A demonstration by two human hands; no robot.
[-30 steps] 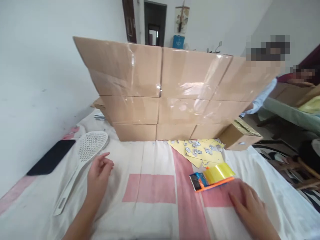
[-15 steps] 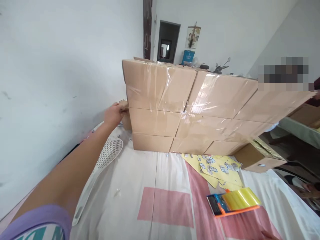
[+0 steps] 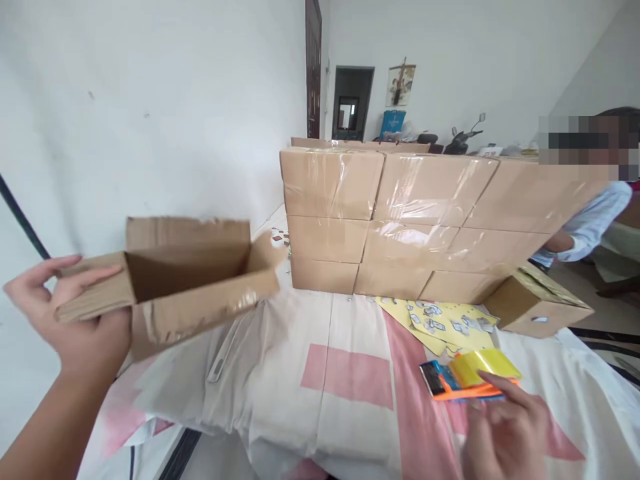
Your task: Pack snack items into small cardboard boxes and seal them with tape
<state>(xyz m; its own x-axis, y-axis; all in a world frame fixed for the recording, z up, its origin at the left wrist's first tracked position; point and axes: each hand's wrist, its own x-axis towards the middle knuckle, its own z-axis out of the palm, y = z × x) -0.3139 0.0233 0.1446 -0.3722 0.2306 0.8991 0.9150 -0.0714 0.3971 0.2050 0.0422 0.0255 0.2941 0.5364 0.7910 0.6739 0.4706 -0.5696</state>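
Observation:
At the left, my left hand [image 3: 75, 310] grips an open cardboard box [image 3: 200, 313] by one end flap, thumb below and fingers above. The box is raised off the cloth, with its flaps spread and its inside facing up. My right hand [image 3: 507, 427] is at the lower right, fingers apart, slightly blurred. Its index finger reaches over the edge of the yellow tape roll [image 3: 483, 367] in an orange and blue tape dispenser [image 3: 440, 380]; whether it touches is unclear. The dispenser lies on the cloth.
Taped cardboard boxes [image 3: 330, 240] form a stacked wall across the back. Yellow printed sheets [image 3: 435, 320] lie before it, and another open box [image 3: 545, 320] stands at the right. A white handle [image 3: 223, 360] pokes out beneath the held box. Behind the stack is a person's sleeve [image 3: 595, 220].
My left hand has brought the cardboard box out from beside the stack, toward me and to the left. My right hand has come up from the bottom edge to the tape dispenser.

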